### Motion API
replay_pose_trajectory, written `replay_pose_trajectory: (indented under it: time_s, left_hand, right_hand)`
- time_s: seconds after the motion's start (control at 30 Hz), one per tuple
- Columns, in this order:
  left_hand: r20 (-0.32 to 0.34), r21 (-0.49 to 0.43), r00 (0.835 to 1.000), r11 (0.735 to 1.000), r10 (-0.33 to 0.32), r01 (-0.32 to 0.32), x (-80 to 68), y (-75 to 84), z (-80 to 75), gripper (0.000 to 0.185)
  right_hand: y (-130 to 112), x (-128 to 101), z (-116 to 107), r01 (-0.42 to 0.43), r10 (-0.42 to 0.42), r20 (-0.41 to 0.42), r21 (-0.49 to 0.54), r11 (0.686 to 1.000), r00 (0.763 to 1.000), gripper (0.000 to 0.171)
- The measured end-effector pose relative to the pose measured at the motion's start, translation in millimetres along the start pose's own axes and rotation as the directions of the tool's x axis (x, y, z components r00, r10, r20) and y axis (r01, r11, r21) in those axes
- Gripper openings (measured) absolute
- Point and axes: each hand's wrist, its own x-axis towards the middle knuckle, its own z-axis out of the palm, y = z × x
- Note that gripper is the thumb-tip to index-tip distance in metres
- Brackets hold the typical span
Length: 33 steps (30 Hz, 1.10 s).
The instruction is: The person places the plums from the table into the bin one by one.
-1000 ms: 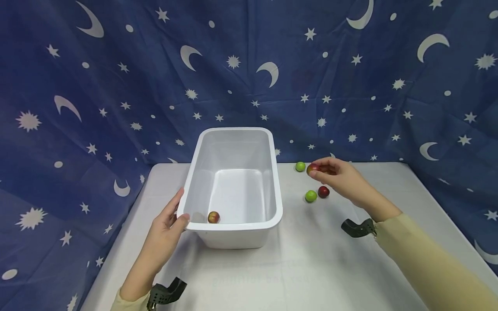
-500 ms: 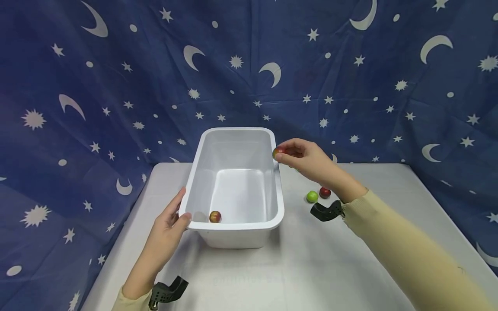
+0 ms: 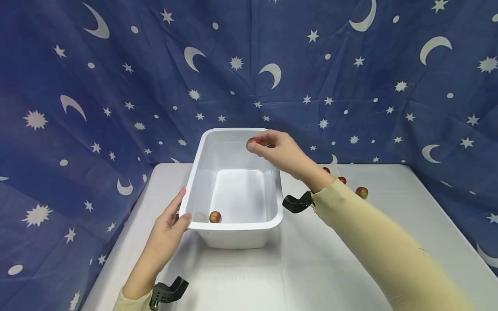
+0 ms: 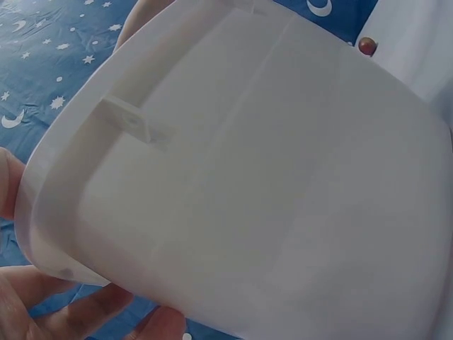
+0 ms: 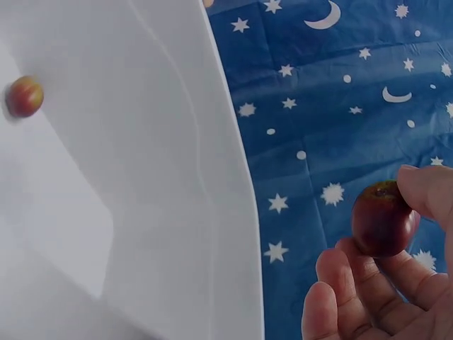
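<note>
My right hand (image 3: 288, 156) pinches a small red-and-green apple (image 5: 384, 219) between thumb and fingertips. In the head view it is over the far right part of a white plastic tub (image 3: 235, 226), above the rim. With my left hand (image 3: 165, 235) I grip the tub's near left corner, thumb over the rim and fingers outside. A single red-and-yellow apple (image 3: 215, 217) lies inside the tub by its near wall; the right wrist view shows this same apple (image 5: 25, 96) on the tub's floor.
Right of the tub, partly behind my right forearm, lie a red apple (image 3: 342, 179), another red apple (image 3: 326, 169) and a red-and-yellow apple (image 3: 362, 192). The table (image 3: 249, 276) has a white cover. A blue star-and-moon cloth (image 3: 233, 86) hangs behind.
My right hand has lifted its apple from the table's back right and carried it left over the tub. My forearm now hides the green apples. The left hand keeps its grip.
</note>
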Motion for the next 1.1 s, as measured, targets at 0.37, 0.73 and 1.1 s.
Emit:
replay_pose_trajectory:
  time_s: [0.37,0.73,1.1]
  left_hand:
    - [0.000,-0.021,1.000,1.000,0.018,-0.018,-1.1,2.3,0.4,0.058]
    - [0.006,-0.018,1.000,1.000,0.011,-0.010,-0.1,0.8,1.4,0.059]
    - [-0.001,0.001,1.000,1.000,0.016,-0.016,-0.8,1.1,0.8,0.058]
  right_hand:
    - [0,18,31,-0.010,0.014,0.094,-0.044,0.999,0.995,0.028]
    - [2,24,52,-0.012,0.030,0.142,-0.125,0.992,0.989,0.024]
    - [6,22,54,-0.044,0.064,0.160,-0.128,0.991,0.985,0.024]
